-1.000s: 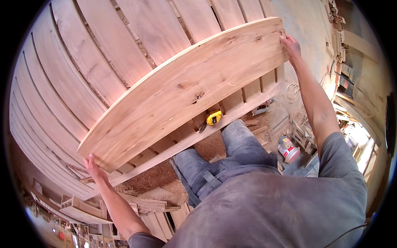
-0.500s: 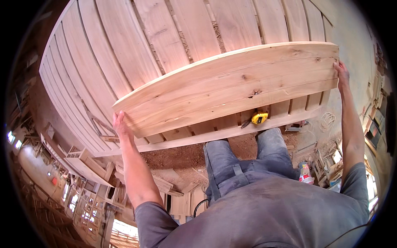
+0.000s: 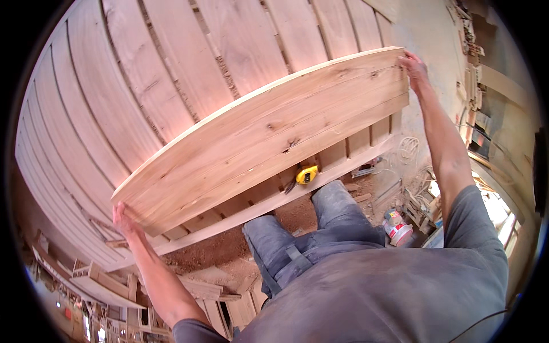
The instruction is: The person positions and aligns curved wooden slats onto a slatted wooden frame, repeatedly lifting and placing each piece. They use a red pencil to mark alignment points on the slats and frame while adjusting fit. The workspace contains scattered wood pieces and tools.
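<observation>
The left hand [image 3: 128, 223] and right hand [image 3: 416, 70] still clamp opposite ends of the curved panel [image 3: 251, 148] over the slatted boards [image 3: 246, 40]; the right grip has crept toward the upper corner; the yellow tape measure [image 3: 307, 175] stays nearby.

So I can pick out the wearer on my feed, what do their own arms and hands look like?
The left hand and right hand are bare, with no gloves or watch visible. Short, dark grey sleeves leave the forearms uncovered. They belong to a grey shirt that looks dusty, with paler, brownish smudges.
</observation>
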### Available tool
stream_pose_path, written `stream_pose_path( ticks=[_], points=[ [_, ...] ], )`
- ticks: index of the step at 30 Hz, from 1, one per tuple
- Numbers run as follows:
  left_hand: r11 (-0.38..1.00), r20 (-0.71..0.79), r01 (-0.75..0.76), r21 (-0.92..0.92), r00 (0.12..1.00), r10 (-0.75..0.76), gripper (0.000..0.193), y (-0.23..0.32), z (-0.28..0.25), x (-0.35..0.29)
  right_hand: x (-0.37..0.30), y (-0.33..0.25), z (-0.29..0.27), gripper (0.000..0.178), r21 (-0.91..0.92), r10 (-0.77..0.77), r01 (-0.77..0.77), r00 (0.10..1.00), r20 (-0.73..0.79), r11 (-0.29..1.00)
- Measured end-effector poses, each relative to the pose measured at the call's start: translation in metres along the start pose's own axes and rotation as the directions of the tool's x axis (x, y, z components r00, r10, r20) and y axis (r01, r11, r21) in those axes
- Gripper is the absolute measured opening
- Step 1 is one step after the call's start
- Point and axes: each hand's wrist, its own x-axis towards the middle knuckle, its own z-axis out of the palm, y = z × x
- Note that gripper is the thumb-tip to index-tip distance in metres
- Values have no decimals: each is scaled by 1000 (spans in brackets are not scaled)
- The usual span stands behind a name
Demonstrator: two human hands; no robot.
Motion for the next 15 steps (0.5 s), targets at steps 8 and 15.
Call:
stream_pose_path(
  ticks=[8,15],
  points=[
    [999,-11,40,-2,999,-40,28,-11,-3,5,-1,1,-1,61,-167,-49,32,994,-102,985],
    [998,-88,58,10,995,-57,49,-24,-25,20,-19,-11,10,62,-136,-81,66,991,-103,989]
  ],
)
